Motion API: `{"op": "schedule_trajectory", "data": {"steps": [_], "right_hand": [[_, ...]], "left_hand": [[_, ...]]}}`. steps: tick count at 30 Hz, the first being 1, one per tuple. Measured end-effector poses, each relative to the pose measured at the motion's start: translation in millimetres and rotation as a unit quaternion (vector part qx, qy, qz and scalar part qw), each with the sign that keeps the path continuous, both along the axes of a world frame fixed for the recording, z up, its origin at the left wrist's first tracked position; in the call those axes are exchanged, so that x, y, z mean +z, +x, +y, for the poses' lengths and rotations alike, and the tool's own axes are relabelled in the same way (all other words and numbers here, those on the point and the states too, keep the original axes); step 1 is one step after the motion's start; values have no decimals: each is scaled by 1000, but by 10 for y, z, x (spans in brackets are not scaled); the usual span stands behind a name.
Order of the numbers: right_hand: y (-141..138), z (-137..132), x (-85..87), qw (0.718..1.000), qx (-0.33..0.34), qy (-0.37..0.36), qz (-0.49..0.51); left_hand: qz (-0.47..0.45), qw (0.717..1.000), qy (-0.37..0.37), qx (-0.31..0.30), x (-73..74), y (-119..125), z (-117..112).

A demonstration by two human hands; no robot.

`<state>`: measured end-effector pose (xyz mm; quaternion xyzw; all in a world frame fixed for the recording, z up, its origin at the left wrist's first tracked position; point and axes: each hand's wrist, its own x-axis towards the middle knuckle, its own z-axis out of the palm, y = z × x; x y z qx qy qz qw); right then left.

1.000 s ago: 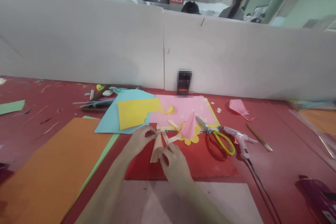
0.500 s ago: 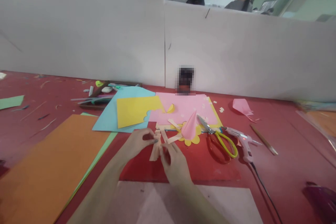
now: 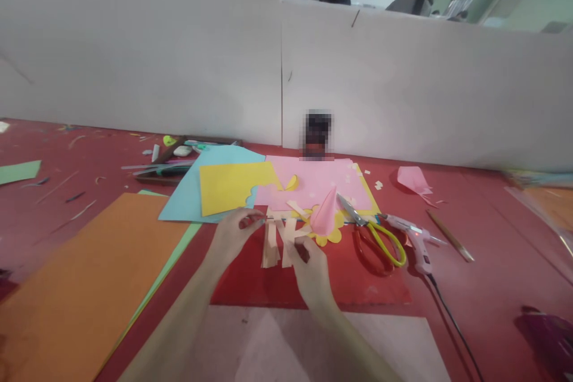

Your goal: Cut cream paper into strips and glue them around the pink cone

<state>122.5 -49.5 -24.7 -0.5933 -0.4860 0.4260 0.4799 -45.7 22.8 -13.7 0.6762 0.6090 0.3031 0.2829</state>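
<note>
My left hand (image 3: 235,236) pinches the top of some pale peach paper strips (image 3: 270,245) that lie on a red sheet (image 3: 340,280). My right hand (image 3: 308,265) has its fingers curled on another peach strip (image 3: 289,243) just to the right of them. A pink paper cone (image 3: 325,213) stands on a yellow flower-shaped cutout (image 3: 329,237) just beyond my right hand. Behind these lie a pink sheet (image 3: 313,182), a yellow sheet (image 3: 230,186) and a light blue sheet (image 3: 188,203).
Yellow-handled scissors (image 3: 373,233) and a white glue gun (image 3: 414,242) with its black cord lie right of the cone. A big orange sheet (image 3: 80,286) covers the left. A tray of pens (image 3: 172,164) sits at the back left. A white partition (image 3: 179,65) closes the far edge; other people are behind it.
Both hands have shifted slightly right and away from me. My right hand has drawn one strip apart from the bunch held by my left hand.
</note>
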Motion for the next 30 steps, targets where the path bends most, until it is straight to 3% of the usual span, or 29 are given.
{"op": "schedule_trajectory", "data": {"steps": [5, 15, 18, 21, 23, 26, 28, 30], "right_hand": [[-14, -15, -26, 1000, 8, 18, -15], [-6, -9, -35, 1000, 12, 11, -20], [1, -7, -36, 1000, 13, 9, -11], [18, 6, -32, 1000, 14, 3, -2], [19, 16, -28, 1000, 10, 2, 4], [-30, 23, -8, 1000, 6, -5, -3], [-93, 23, 18, 1000, 14, -21, -12], [-157, 20, 45, 999, 24, -18, -25]], "left_hand": [[47, 996, -16, -75, -65, 11, -18], [63, 994, -12, -85, -102, 12, -7], [-8, 997, -29, -72, -49, -10, -4], [-130, 989, -63, -13, 46, -13, -10], [-251, 964, -84, 20, 100, -9, -15], [-431, 894, -112, 53, 132, -9, -20], [-484, 864, -119, 70, 132, -14, -24], [-493, 859, -120, 74, 129, -11, -31]]}}
